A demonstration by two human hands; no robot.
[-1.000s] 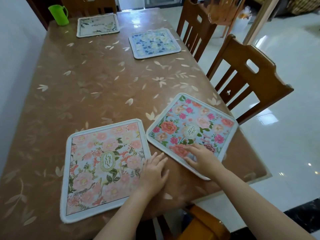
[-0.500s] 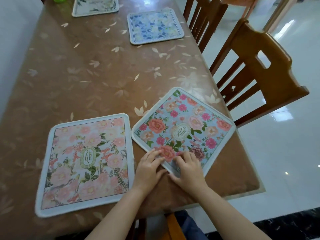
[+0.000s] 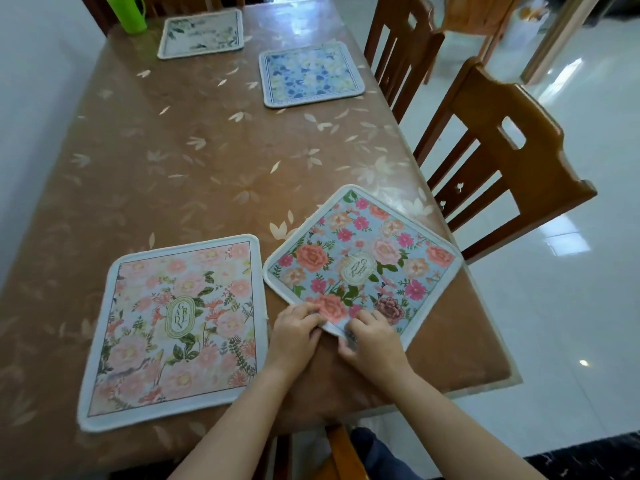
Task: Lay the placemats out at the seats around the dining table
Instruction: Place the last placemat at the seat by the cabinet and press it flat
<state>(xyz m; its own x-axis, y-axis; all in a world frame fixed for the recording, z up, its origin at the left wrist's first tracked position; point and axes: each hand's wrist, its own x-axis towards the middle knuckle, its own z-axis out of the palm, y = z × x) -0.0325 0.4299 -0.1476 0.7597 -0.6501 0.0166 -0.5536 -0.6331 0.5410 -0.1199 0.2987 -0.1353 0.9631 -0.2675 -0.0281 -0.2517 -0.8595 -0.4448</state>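
"GARDEN" printed in an oval emblem on the pink floral placemat [image 3: 176, 325]; similar emblem on the blue floral placemat [image 3: 367, 261], only partly legible.

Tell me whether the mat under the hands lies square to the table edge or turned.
Turned. The blue floral placemat sits like a diamond, one corner under both hands, while the pink placemat beside it lies roughly square.

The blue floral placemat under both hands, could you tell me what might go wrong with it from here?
1. The blue floral placemat lies skewed, one corner close to the table edge; a further push could slide it over.
2. Left hand and right hand pinch its near corner, so the fabric may bunch.
3. Turning it could nudge the pink placemat beside it.
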